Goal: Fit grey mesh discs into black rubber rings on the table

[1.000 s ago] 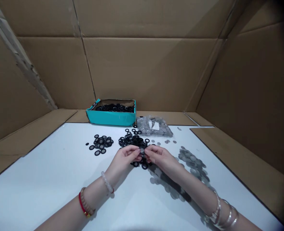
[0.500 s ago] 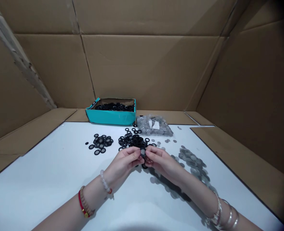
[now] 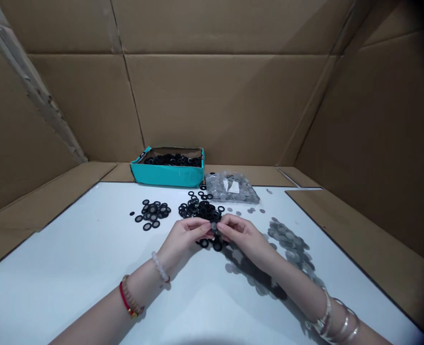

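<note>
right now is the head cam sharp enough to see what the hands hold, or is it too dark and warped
In the head view, the right edge fades to near black, the cardboard wall bows from wide-angle distortion, and the white board has soft glare. The black rings look fairly sharp, but the small piece between the left hand and right hand is too small to make out.

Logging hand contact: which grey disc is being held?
The disc pinched between the left hand and right hand; the loose grey discs lie flat on the white table.

Left hand (image 3: 183, 235) pinching, right hand (image 3: 241, 235) pinching just beside it
</note>
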A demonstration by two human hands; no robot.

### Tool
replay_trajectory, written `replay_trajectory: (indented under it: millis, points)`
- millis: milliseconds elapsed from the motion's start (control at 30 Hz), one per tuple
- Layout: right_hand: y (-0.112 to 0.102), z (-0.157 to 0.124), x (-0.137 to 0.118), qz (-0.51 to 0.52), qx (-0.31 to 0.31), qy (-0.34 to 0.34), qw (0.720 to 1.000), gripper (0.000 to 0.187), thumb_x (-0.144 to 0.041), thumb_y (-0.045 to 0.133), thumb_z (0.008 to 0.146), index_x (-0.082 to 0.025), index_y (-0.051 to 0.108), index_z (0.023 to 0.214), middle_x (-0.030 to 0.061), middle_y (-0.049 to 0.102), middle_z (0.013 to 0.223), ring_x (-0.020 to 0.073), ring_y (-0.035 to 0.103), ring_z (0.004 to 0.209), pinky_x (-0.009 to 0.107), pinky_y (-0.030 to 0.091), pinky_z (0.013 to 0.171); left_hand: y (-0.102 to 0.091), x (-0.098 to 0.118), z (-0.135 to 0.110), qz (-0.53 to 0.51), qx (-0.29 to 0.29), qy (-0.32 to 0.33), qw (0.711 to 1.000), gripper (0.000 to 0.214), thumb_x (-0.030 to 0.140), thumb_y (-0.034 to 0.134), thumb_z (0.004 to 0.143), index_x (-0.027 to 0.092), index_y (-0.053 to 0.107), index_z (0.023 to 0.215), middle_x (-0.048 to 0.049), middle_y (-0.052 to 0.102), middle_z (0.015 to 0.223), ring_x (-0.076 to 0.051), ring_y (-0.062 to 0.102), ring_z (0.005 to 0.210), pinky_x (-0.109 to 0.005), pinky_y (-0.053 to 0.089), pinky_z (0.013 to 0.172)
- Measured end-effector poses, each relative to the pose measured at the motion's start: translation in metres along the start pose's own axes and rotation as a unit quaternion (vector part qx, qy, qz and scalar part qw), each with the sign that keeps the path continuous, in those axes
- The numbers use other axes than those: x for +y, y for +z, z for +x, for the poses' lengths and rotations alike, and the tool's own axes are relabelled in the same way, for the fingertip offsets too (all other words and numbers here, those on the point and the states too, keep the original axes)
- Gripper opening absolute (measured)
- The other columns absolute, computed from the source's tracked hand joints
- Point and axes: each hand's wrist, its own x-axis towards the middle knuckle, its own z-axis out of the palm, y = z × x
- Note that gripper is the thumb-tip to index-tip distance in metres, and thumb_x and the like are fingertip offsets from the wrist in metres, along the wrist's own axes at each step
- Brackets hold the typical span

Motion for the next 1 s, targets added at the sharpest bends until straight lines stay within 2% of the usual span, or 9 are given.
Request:
replay_trajectory:
  millis: [167, 300, 367, 467, 567, 633, 733, 800, 1000]
  points:
    - [0.003, 0.001, 0.003, -0.05, -0.02, -0.02, 0.998, 0.029, -0.043, 0.053, 0.08, -0.018, 0.051, 0.066, -0.003, 0.046, 0.061, 0.0116, 0.043, 0.058, 0.024, 0.033, 0.055, -0.004, 0.01, 0.003, 0.107, 0.005, -0.002, 0.994, 0.024, 0.033, 0.069, 0.064, 0.011, 0.066, 0.072, -0.0059, 0.065, 0.067, -0.016, 0.059, 0.066, -0.027, 0.044, 0.066]
    - [-0.011, 0.001, -0.001, -0.213, -0.02, -0.04, 0.976, 0.024, -0.042, 0.047, 0.084, -0.021, 0.058, 0.083, 0.0014, 0.056, 0.078, 0.0157, 0.051, 0.071, 0.027, 0.038, 0.064, -0.033, 0.03, 0.014, 0.251, 0.071, 0.033, 0.965, 0.023, 0.036, 0.06, 0.071, 0.015, 0.065, 0.081, -0.0045, 0.065, 0.071, -0.016, 0.059, 0.066, -0.025, 0.043, 0.062]
    - [-0.025, 0.001, -0.004, -0.312, -0.031, -0.031, 0.949, 0.023, -0.042, 0.051, 0.082, -0.022, 0.06, 0.087, 0.0024, 0.057, 0.084, 0.0162, 0.052, 0.073, 0.027, 0.039, 0.065, -0.055, 0.038, 0.021, 0.387, 0.135, 0.109, 0.905, 0.023, 0.036, 0.054, 0.074, 0.017, 0.066, 0.081, -0.005, 0.067, 0.076, -0.018, 0.059, 0.07, -0.026, 0.042, 0.063]
    - [-0.044, 0.0, -0.006, -0.386, -0.085, 0.003, 0.918, 0.022, -0.04, 0.06, 0.075, -0.021, 0.061, 0.086, 0.003, 0.056, 0.086, 0.0162, 0.052, 0.071, 0.026, 0.039, 0.063, -0.081, 0.043, 0.026, 0.598, 0.201, 0.133, 0.764, 0.024, 0.03, 0.048, 0.078, 0.019, 0.069, 0.08, -0.007, 0.067, 0.079, -0.022, 0.059, 0.076, -0.029, 0.041, 0.068]
    - [-0.051, -0.002, -0.002, -0.383, -0.106, 0.011, 0.917, 0.022, -0.033, 0.064, 0.072, -0.021, 0.062, 0.09, 0.0038, 0.058, 0.085, 0.0171, 0.053, 0.071, 0.026, 0.039, 0.06, -0.082, 0.039, 0.024, 0.681, 0.231, 0.17, 0.674, 0.032, 0.027, 0.042, 0.081, 0.015, 0.066, 0.099, -0.0116, 0.062, 0.087, -0.024, 0.057, 0.081, -0.032, 0.04, 0.074]
    - [-0.051, -0.002, 0.003, -0.367, -0.108, 0.011, 0.924, 0.018, -0.027, 0.062, 0.073, -0.021, 0.062, 0.09, 0.0039, 0.06, 0.081, 0.0174, 0.055, 0.069, 0.026, 0.039, 0.058, -0.068, 0.034, 0.021, 0.677, 0.195, 0.222, 0.674, 0.035, 0.028, 0.039, 0.084, 0.014, 0.059, 0.109, -0.0124, 0.058, 0.094, -0.024, 0.055, 0.086, -0.034, 0.04, 0.078]
    - [-0.05, -0.001, 0.008, -0.341, -0.115, 0.011, 0.933, 0.011, -0.02, 0.056, 0.076, -0.02, 0.063, 0.085, 0.0027, 0.061, 0.07, 0.0162, 0.055, 0.062, 0.026, 0.039, 0.056, -0.043, 0.023, 0.013, 0.643, 0.012, 0.24, 0.727, 0.028, 0.028, 0.04, 0.085, 0.019, 0.062, 0.101, -0.0082, 0.059, 0.092, -0.021, 0.053, 0.088, -0.031, 0.04, 0.079]
    - [-0.05, 0.0, 0.009, -0.333, -0.114, 0.014, 0.936, 0.01, -0.021, 0.056, 0.076, -0.019, 0.063, 0.083, 0.002, 0.06, 0.066, 0.0152, 0.053, 0.059, 0.025, 0.038, 0.054, -0.03, 0.014, 0.008, 0.626, -0.082, 0.227, 0.741, 0.023, 0.028, 0.045, 0.084, 0.021, 0.064, 0.094, -0.0063, 0.06, 0.089, -0.02, 0.052, 0.088, -0.031, 0.04, 0.079]
    - [-0.051, -0.001, 0.005, -0.326, -0.097, 0.001, 0.94, 0.01, -0.027, 0.059, 0.075, -0.019, 0.057, 0.081, 0.0001, 0.056, 0.068, 0.0135, 0.049, 0.059, 0.024, 0.036, 0.053, -0.022, -0.004, 0.003, 0.618, -0.044, 0.251, 0.743, 0.023, 0.024, 0.043, 0.085, 0.02, 0.06, 0.099, -0.0076, 0.059, 0.091, -0.021, 0.05, 0.089, -0.033, 0.039, 0.077]
